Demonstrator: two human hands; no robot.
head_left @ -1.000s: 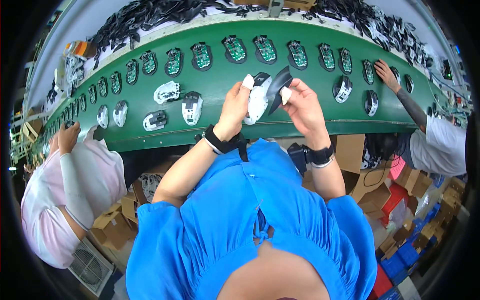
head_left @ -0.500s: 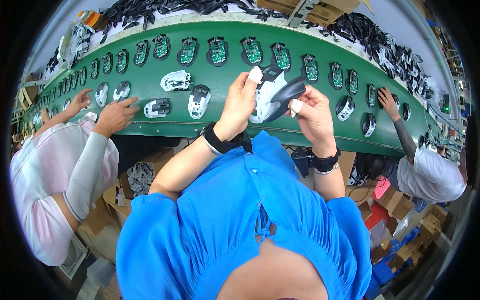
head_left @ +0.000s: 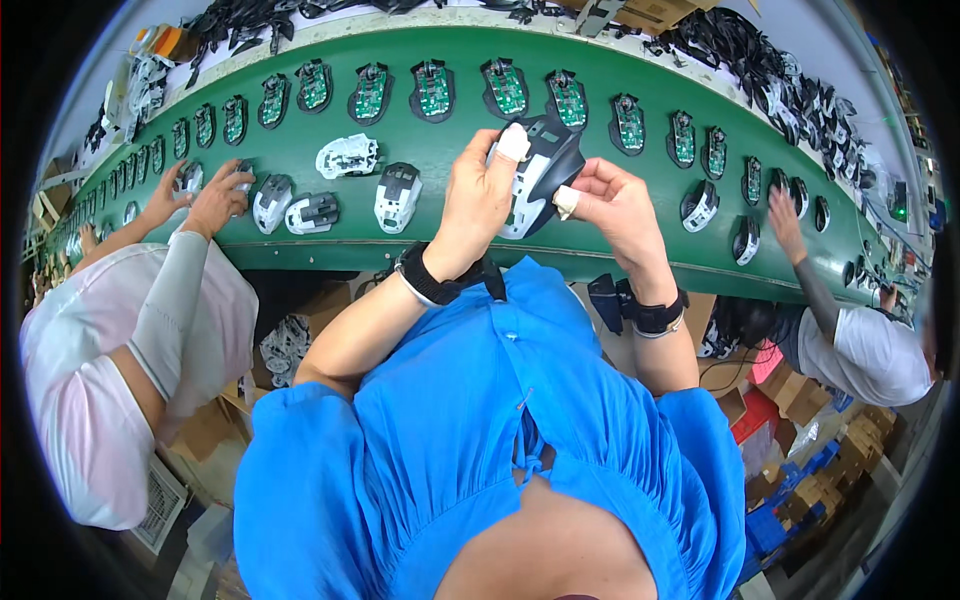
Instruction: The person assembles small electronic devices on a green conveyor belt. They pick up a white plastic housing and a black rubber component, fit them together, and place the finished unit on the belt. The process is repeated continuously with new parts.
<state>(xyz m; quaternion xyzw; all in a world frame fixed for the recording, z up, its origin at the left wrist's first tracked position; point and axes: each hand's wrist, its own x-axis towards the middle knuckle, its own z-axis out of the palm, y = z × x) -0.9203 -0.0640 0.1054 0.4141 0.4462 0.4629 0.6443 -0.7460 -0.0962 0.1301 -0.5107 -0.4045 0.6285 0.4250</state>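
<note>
A black-and-white computer mouse (head_left: 540, 175) is held up over the green belt, in front of my chest. My left hand (head_left: 478, 195) grips its white left side, with a white-covered thumb lying on top. At the mouse's black right side is my right hand (head_left: 618, 210), closed, its covered thumb against the lower edge of the black side cover (head_left: 562, 180). That cover now lies along the white shell. My fingers underneath are hidden. Left of my hands, a white-and-grey mouse (head_left: 398, 197) and a white mouse shell (head_left: 348, 157) rest on the belt.
Mouse bases with green circuit boards (head_left: 433, 90) line the far side of the green belt (head_left: 420, 140). Black parts (head_left: 730, 75) are heaped on the ledge beyond. A co-worker's hand (head_left: 215, 205) holds a mouse at left; another co-worker's hand (head_left: 787, 225) is over the belt at right.
The black cover has swung in against the white shell, and the mouse has turned more upright. The left co-worker's hands shifted left; the right co-worker's hand came nearer the belt's front edge.
</note>
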